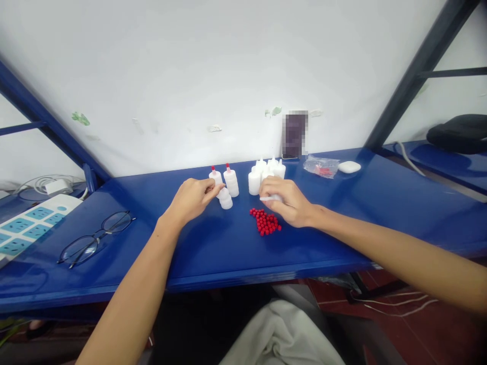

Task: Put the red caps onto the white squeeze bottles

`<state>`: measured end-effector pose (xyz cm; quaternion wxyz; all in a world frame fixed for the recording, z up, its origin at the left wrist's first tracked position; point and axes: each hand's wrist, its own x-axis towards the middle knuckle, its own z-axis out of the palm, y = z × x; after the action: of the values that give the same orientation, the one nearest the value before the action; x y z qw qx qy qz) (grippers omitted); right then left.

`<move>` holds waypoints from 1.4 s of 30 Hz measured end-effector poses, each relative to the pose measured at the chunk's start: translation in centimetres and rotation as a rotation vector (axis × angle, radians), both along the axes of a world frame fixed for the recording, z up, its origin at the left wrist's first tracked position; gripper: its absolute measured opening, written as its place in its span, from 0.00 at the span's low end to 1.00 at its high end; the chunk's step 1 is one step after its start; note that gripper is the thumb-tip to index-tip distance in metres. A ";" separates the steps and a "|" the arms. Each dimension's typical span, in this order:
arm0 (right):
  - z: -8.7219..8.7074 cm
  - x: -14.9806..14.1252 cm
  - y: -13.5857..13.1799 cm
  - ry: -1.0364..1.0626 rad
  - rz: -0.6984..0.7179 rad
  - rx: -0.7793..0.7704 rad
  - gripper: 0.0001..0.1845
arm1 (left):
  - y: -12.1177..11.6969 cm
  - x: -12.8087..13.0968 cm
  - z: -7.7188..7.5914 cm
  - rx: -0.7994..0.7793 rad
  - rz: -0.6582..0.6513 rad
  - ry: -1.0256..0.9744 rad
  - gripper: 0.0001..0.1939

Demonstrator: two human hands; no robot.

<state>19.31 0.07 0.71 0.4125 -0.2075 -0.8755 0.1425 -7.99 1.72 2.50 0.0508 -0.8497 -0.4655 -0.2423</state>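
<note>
My left hand [193, 198] is closed, its thumb and fingertips pinched at the top of a small white squeeze bottle [225, 201]. The fingers cover that bottle's tip. Just behind it, two white bottles with red caps [231, 183] stand upright. My right hand [286, 198] is wrapped round another white squeeze bottle [274, 197], which lies sideways with its narrow nozzle pointing left. Beyond this hand stands a cluster of uncapped white bottles [254, 181], partly hidden by it. A loose pile of small red caps [265, 222] lies on the blue table in front of the right hand.
A phone [294, 136] leans on the wall at the back. A clear plastic bag [321, 166] with red pieces and a white rounded case [349, 167] lie at the right. Glasses [97, 239] and a power strip [35, 223] are on the left.
</note>
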 end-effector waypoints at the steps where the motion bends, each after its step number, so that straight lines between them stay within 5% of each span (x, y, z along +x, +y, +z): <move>1: 0.0 0.0 0.0 -0.010 -0.012 0.011 0.10 | 0.0 0.1 0.0 0.007 0.010 0.001 0.24; 15: 0.0 -0.3 -0.3 -0.093 -0.052 -0.045 0.13 | 0.6 2.4 -1.6 0.045 0.068 0.070 0.18; 27: -0.3 -0.3 -0.2 -0.167 -0.062 -0.079 0.20 | 0.1 -0.5 0.3 0.126 0.086 -0.127 0.25; 34: 0.3 -0.6 -0.6 -0.191 -0.177 -0.161 0.14 | -1.3 2.8 -0.2 0.574 -0.180 -0.321 0.21; 42: 0.2 -0.7 -0.6 -0.092 -0.075 -0.189 0.09 | -2.8 6.3 -1.3 0.527 -0.386 -0.329 0.11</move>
<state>18.59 -0.51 0.92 0.3556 -0.2845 -0.8677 0.1994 -1.73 -1.11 1.21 0.1458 -0.8292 -0.2200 -0.4927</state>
